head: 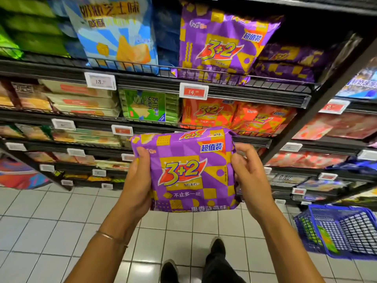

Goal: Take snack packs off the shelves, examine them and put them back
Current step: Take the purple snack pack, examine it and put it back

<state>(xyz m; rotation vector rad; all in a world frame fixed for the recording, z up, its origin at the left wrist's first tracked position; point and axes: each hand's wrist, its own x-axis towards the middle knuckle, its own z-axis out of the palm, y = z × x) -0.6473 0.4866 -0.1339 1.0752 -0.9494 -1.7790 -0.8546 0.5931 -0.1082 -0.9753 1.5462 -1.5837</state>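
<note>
From the head view, the left hand (137, 180) and the right hand (247, 172) are gripping the two sides of a glossy purple-and-yellow plastic snack pack (187, 170), fingers curled round its edges, holding it front-up before the black metal shelves (214, 88). This looks like the examining step (label facing the wearer). Next, it is probably needing lifting back beside the matching purple packs (222, 45) above.

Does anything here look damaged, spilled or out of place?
Nothing stands out. The purple pack gripped by the left hand and right hand looks intact, and the shelf packs sit behind their wire rails.
</note>
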